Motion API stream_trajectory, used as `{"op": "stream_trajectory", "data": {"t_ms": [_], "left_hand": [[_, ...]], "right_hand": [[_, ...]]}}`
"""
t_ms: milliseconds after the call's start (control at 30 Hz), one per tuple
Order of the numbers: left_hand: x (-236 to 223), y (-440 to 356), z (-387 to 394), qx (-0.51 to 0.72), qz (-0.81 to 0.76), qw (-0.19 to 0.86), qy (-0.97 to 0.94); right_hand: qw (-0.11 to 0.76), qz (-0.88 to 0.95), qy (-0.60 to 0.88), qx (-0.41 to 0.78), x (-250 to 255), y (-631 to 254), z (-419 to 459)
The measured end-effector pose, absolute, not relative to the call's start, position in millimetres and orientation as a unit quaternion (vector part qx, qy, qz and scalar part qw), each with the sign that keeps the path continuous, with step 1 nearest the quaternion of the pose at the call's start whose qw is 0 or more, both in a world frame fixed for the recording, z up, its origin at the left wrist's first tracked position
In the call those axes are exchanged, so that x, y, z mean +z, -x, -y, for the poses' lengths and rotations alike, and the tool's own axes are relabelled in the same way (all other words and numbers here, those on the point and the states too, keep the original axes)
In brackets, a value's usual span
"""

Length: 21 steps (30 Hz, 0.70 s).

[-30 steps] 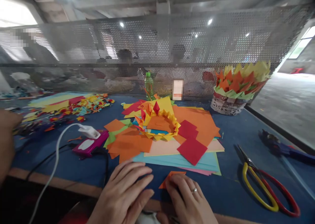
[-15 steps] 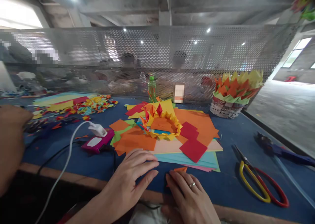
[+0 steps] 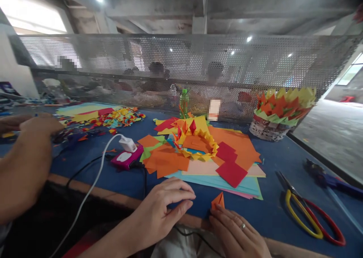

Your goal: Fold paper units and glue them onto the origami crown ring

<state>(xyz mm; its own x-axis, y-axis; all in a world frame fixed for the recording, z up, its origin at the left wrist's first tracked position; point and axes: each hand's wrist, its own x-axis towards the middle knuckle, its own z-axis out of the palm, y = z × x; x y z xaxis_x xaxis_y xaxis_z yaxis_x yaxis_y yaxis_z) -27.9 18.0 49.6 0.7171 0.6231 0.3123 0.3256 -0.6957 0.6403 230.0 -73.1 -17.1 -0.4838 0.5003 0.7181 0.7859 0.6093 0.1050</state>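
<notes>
The right hand (image 3: pixel 236 229) held folded orange paper (image 3: pixel 218 201) under fingers; left hand (image 3: pixel 170 205) curved loosely, empty; yellow ring (image 3: pixel 198 156) beyond fingers seemed only partly spiked.

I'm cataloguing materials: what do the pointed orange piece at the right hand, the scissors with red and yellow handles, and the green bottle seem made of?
Pointed orange piece: matte paper, judging by its crisp folds. Scissors: faintly shiny blades, likely metal; smooth handles, perhaps plastic-coated. Green bottle: probably plastic, see-through and glossy.
</notes>
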Motion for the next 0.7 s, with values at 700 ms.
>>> {"op": "stream_trajectory", "data": {"t_ms": [700], "left_hand": [[45.5,-77.4,-18.5,0.321,-0.263,0.8,-0.433]], "right_hand": [[0.664,0.496,0.558,0.038,9.2,-220.1,73.2]]}}
